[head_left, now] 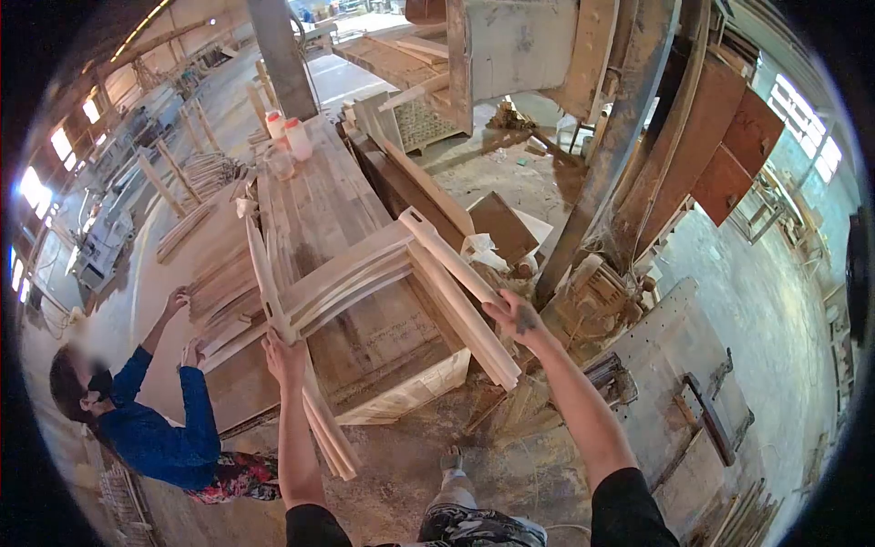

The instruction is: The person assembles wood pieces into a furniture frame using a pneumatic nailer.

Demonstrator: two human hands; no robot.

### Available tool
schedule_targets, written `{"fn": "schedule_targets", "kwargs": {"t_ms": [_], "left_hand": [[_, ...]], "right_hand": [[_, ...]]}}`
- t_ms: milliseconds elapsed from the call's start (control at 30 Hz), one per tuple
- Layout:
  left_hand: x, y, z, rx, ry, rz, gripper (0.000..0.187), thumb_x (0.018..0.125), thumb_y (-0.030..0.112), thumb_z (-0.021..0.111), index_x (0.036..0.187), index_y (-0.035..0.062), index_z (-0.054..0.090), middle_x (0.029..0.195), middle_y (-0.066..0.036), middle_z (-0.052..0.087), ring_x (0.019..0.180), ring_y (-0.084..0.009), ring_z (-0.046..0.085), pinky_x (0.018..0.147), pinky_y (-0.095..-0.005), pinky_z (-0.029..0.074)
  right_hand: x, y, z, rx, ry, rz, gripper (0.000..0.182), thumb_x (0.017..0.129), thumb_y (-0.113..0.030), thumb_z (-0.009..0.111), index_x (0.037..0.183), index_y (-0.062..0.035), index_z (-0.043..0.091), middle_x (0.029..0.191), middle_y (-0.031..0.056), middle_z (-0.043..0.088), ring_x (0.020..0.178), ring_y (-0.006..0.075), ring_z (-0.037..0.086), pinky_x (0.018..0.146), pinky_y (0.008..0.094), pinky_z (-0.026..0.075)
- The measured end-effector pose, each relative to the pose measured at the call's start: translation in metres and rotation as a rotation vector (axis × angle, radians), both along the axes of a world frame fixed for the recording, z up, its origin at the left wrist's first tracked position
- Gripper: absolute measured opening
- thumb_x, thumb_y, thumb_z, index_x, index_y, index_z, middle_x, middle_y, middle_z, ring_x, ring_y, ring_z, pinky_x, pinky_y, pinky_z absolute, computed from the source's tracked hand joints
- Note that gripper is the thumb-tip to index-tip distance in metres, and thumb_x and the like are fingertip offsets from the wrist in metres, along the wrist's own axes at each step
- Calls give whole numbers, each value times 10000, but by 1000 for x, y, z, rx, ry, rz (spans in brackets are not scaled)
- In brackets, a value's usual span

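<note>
I hold a pale wooden chair-back frame (365, 273) up over the workbench (319, 196). It has two long side posts joined by several curved slats. My left hand (284, 356) grips the left post (273, 314) about halfway along. My right hand (515, 319) grips the right post (456, 283) near its middle. The lower ends of both posts hang past the bench's near edge.
A person in a blue top (155, 438) stands at the bench's left side, both hands on stacked wooden parts (219, 301). Two plastic bottles (290, 137) stand at the bench's far end. Boards, offcuts and a machine (602, 301) crowd the right. More parts lie at far left.
</note>
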State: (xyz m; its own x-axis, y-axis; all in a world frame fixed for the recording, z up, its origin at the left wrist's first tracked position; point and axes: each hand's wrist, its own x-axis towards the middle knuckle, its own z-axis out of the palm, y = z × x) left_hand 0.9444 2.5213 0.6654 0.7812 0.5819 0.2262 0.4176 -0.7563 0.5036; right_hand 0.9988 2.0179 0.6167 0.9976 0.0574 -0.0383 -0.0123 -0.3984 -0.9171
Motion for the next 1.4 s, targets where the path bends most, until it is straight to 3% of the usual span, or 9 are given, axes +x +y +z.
{"fn": "schedule_targets", "kwargs": {"t_ms": [33,100,167,367,667,700,867,1100,1400], "left_hand": [[0,-4,4,-32,5,13,723,788,227,749,1422,22,466,1276,-205,569,1206,-420,555,997,-492,481],[-3,-6,4,-32,-48,-35,687,791,187,727,1408,12,478,1256,-201,566,1165,-419,575,964,-487,488],[-14,-4,7,-2,-103,-36,669,791,157,715,1399,-1,483,1237,-195,563,1132,-414,591,929,-483,496],[-91,-63,46,76,-327,-87,709,811,96,712,1448,-41,429,1189,-166,544,1019,-365,613,847,-429,512],[-234,-278,146,-778,-728,-676,526,1018,108,598,1485,-10,385,1102,-55,600,872,-93,546,754,-252,465],[-254,-302,144,-830,-657,-724,507,1050,182,569,1490,-6,402,1227,-113,589,949,-150,618,779,-310,539],[-363,-462,111,-1077,-294,-1142,477,1052,185,564,1456,-6,399,1142,-92,628,977,-150,626,804,-310,530],[-492,-649,-31,-1233,297,-1339,572,970,165,694,1416,-3,377,1220,-102,591,986,-172,637,767,-302,561],[-622,-811,-95,-1520,1032,-1175,448,928,193,720,1257,-52,538,1107,-115,663,976,-199,690,725,-354,655]], "right_hand": [[13,1,-35,248,4,2,573,957,-484,666,1337,-67,569,1190,175,658,1083,328,663,892,398,536],[-10,31,57,-281,19,-38,571,940,-530,669,1267,-66,608,1056,152,706,1084,295,676,845,398,542],[-6,19,9,-132,-38,-129,488,948,-463,690,1212,-57,631,983,135,713,1002,253,692,791,360,538],[-113,-31,59,-131,-338,-313,443,933,-388,730,1174,-26,648,881,69,693,751,127,633,676,268,493],[-434,-229,151,-312,-708,-806,438,949,-313,692,1201,32,599,951,76,657,814,105,594,705,283,495],[-474,-252,161,-275,-750,-840,458,905,-304,738,1200,13,592,959,100,673,841,149,617,745,309,501],[-678,-324,203,-597,-413,-1244,528,853,-323,812,1240,-40,592,1009,136,684,889,236,646,791,363,514],[-895,-426,218,-1009,-238,-1460,500,824,-260,836,1259,-140,620,1042,151,705,931,342,688,795,433,543],[-930,-527,244,-1332,58,-1333,534,841,-46,716,1345,-180,602,1195,114,646,1153,356,604,979,464,454]]}}
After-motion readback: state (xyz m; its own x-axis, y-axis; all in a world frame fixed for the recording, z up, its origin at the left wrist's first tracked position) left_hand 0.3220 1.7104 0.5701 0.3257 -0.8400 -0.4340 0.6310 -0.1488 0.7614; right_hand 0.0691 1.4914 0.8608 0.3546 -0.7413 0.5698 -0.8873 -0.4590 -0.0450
